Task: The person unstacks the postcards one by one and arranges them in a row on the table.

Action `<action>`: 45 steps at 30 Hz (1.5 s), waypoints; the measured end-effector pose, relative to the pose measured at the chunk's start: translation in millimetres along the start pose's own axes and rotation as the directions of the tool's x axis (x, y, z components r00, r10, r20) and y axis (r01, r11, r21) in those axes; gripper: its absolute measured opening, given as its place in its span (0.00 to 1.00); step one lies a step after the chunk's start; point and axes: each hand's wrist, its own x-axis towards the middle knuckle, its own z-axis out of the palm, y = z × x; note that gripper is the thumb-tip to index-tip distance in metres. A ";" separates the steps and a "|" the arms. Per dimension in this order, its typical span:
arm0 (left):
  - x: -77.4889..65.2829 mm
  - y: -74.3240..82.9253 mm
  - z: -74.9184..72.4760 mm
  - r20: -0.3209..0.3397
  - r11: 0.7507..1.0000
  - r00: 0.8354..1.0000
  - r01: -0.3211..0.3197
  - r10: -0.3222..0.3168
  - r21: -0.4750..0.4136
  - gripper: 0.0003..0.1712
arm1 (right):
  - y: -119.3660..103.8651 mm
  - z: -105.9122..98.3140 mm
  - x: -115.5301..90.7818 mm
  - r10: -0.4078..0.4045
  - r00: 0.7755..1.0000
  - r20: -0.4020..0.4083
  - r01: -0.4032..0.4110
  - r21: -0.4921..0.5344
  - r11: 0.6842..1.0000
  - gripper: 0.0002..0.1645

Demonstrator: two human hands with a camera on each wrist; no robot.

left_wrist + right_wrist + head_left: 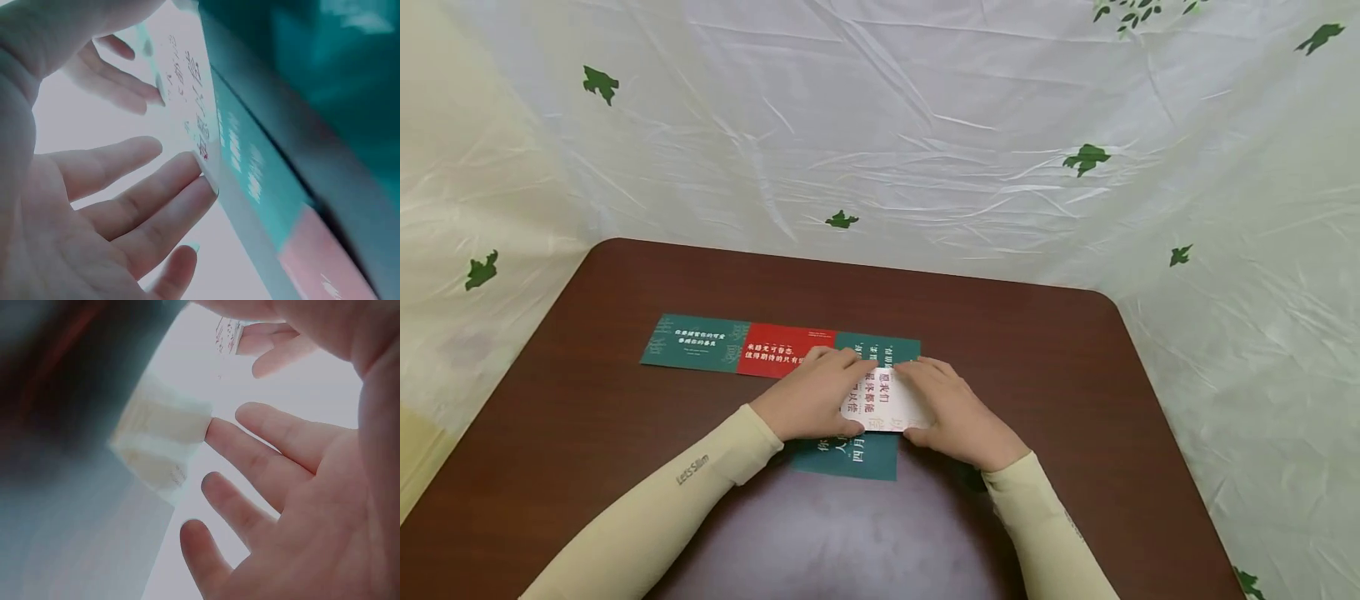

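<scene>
A white card (898, 408) printed with red vertical characters lies between my two hands, over a line of coloured cards. My left hand (816, 396) holds its left side, thumb at the near edge and fingers toward the far edge. On the other side, my right hand (958, 408) grips it the same way, and a fingertip touches the card's edge in the right wrist view. Behind the hands sits a teal card (898, 343), joined on the left by a red card (775, 342) and another teal card (696, 343). A nearer teal card (872, 458) shows below the white one, partly covered.
The dark brown table (1037, 350) has rounded far corners. Pale sheeting (925, 167) with green leaf shapes hangs behind it and at both sides. A small dark green thing (972, 477) peeks out beneath the right wrist. Pale sleeves cover both forearms.
</scene>
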 end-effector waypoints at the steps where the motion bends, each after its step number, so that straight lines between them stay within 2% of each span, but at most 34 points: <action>1: 9.2 2.3 -0.7 0.004 1.000 1.000 -0.007 0.007 0.013 0.54 | 5.9 -3.1 -0.1 0.015 1.000 -0.007 -0.015 0.009 1.000 0.50; 5: 46.4 12.9 -3.1 0.014 0.998 0.999 -0.032 0.031 0.061 0.53 | 30.1 -15.6 -0.2 0.073 0.997 -0.040 -0.073 0.017 0.997 0.51; 9: 77.4 21.5 -1.0 0.028 0.997 0.999 -0.035 0.033 0.075 0.53 | 50.7 -24.9 -0.2 0.131 0.990 -0.053 -0.129 0.029 0.991 0.54; 14: 106.4 25.5 3.8 0.035 0.998 0.999 -0.031 0.029 0.054 0.51 | 71.7 -30.5 2.7 0.171 0.983 -0.063 -0.169 0.036 0.985 0.56; 17: 117.1 26.6 5.9 0.045 0.998 0.999 -0.028 0.025 0.055 0.50 | 79.5 -31.2 5.0 0.186 0.981 -0.062 -0.185 0.024 0.983 0.56; 22: 127.2 32.9 11.7 0.068 0.997 0.997 -0.027 0.022 0.078 0.49 | 86.1 -33.0 2.5 0.230 0.972 -0.043 -0.229 0.021 0.973 0.56; 28: 132.6 40.1 18.3 0.089 0.997 0.996 -0.022 0.015 0.074 0.49 | 89.2 -35.9 -2.2 0.264 0.965 -0.010 -0.264 0.017 0.964 0.57; 33: 132.9 41.6 21.5 0.099 0.997 0.995 -0.007 0.000 0.074 0.49 | 91.2 -34.3 -3.8 0.273 0.962 0.010 -0.273 0.005 0.962 0.57; 45: 130.9 41.4 20.1 0.111 0.998 0.994 -0.014 0.006 0.067 0.49 | 90.2 -31.4 -2.3 0.285 0.959 0.000 -0.285 -0.014 0.958 0.59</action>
